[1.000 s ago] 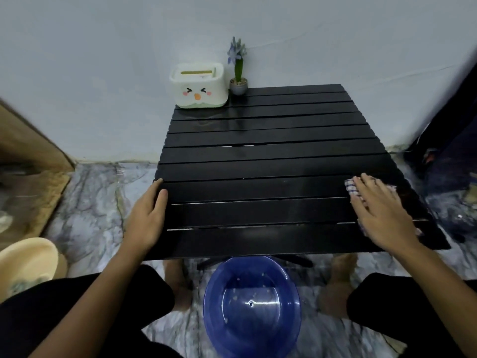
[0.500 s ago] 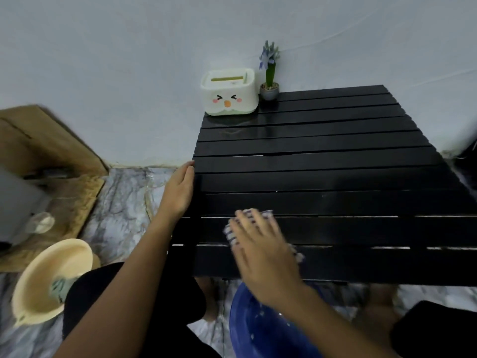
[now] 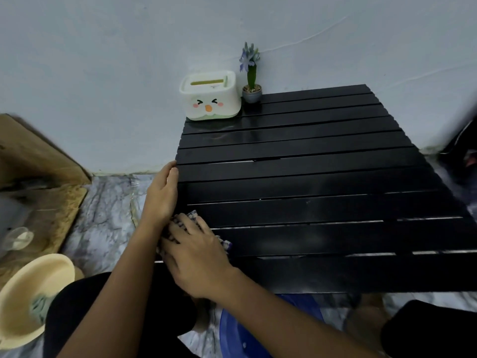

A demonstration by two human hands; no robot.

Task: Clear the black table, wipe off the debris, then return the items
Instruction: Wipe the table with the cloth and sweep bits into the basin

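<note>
While soft and limp, checked cloth (image 3: 192,223) — pressed flat under open right hand (image 3: 198,257); left hand (image 3: 161,195) open, steadying black table (image 3: 322,182) edge.

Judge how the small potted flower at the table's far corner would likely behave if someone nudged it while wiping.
The potted flower would probably tip rather than slide: its stalk stands tall over a narrow pot. It looks light, so even the checked cloth brushing it might shift it. The tissue box close beside it could stop a leftward fall.
</note>
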